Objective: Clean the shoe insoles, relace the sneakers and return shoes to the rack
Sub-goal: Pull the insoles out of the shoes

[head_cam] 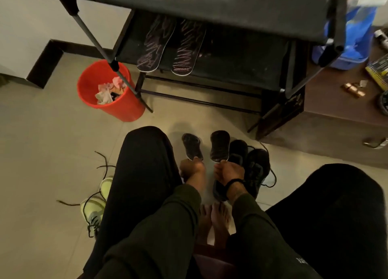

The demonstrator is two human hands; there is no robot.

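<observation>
- we are pinching one dark insole (192,145) in our left hand (192,169), another insole (219,145) in our right hand (227,172).
- both are pointing lengthwise toward the rack shelf (241,56) ahead; black sneakers (252,165) are lying just right.

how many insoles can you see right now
4: two lie side by side on the rack shelf, one in the left hand, one in the right hand. Others may be hidden inside shoes.
</observation>
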